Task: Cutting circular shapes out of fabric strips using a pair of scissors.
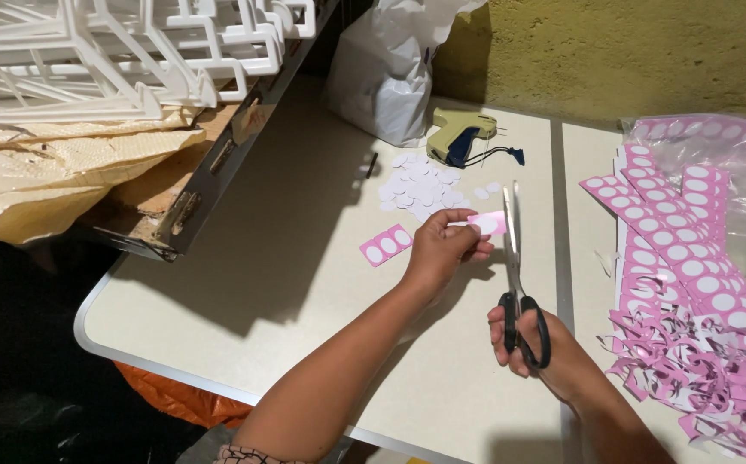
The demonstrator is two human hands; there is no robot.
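Two hands over the table (304, 283): left hand (443, 249) pinches a small pink paper piece (487, 223), right hand (538, 344) grips black scissors (517, 275), blades nearly closed beside it. White cut circles (424, 189) lie just behind; pink sheets (682, 249) sit at the right.

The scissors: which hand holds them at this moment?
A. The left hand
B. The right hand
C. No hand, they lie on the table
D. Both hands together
B: the right hand has its fingers through the black handles of the scissors, while the left hand pinches a small pink paper piece with a white circle at the blades.
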